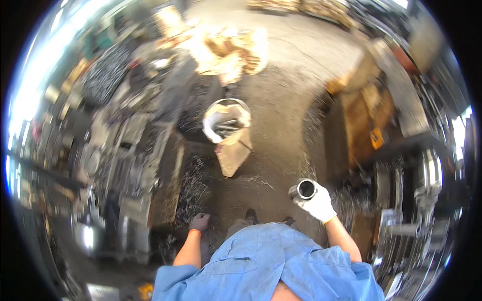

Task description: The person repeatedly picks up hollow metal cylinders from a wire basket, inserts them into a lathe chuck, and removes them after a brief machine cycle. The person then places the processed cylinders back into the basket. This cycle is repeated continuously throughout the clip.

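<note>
My right hand (pixel 319 204), in a white glove, is closed around a short metal tube (pixel 306 189). The tube's round open end faces up, and its inside looks dark. On the other side, my left hand (pixel 200 221) hangs low in a dark glove with an orange cuff. Its fingers look curled in, and I see nothing in them. Ahead on the floor stands a white bucket (pixel 210 131) with several metal pieces (pixel 228 126) inside. A piece of brown cardboard (pixel 234 154) leans over its near side.
Cluttered machinery and a bench edge (pixel 168 175) line the left. To the right stands a rusty metal cabinet (pixel 351 128) beside more metal parts. Crumpled light sheeting (pixel 226 50) lies beyond the bucket. Metal shavings (pixel 193 185) litter the dark floor (pixel 276 135).
</note>
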